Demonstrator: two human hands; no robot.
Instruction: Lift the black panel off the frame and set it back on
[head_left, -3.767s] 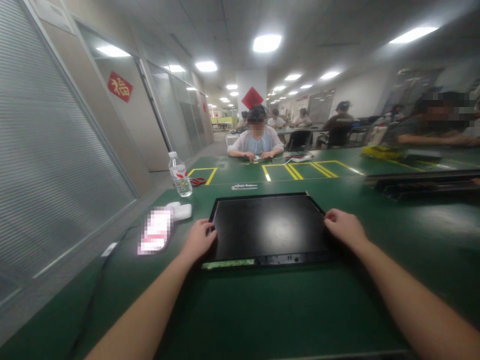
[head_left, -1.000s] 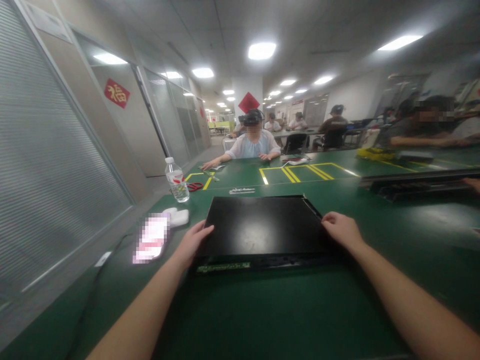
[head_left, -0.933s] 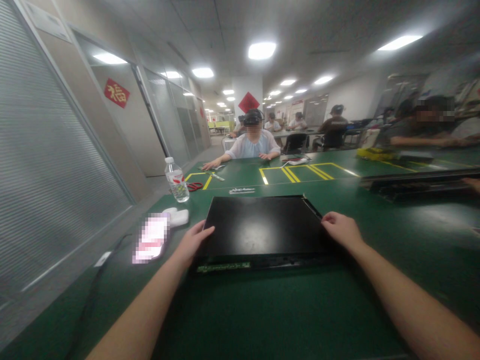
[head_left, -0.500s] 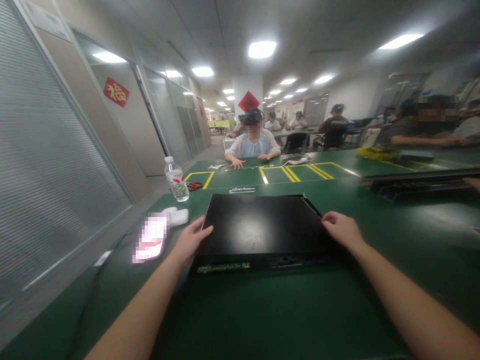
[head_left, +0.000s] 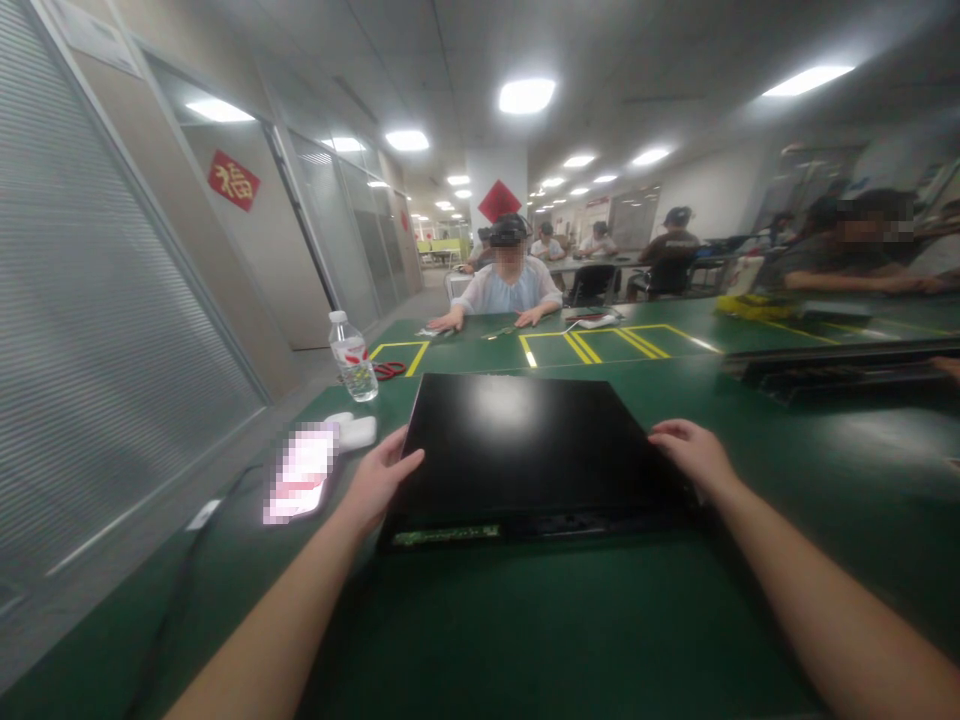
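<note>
A flat black display panel [head_left: 517, 445] lies in front of me on the green table [head_left: 540, 630]. A green circuit strip [head_left: 446, 536] shows along its near edge at the left. My left hand [head_left: 381, 480] grips the left edge, thumb on top and fingers along the side. At the opposite edge, my right hand [head_left: 694, 455] has its fingers curled and closed on the rim; part of its grip is hidden. Glare from the lights lies on the far part of the dark surface.
To the left are a phone [head_left: 304, 472], a white case [head_left: 356, 432], a water bottle [head_left: 352, 358], red-handled scissors [head_left: 390, 370] and a black cable [head_left: 184, 590]. Across the table sits a person [head_left: 508, 280], hands on the tabletop. Dark frames [head_left: 825, 372] lie at right.
The panel's far edge sits higher in view and now hides most of the white pieces behind it. The frame strip along its right side is covered. Both my hands keep their places.
</note>
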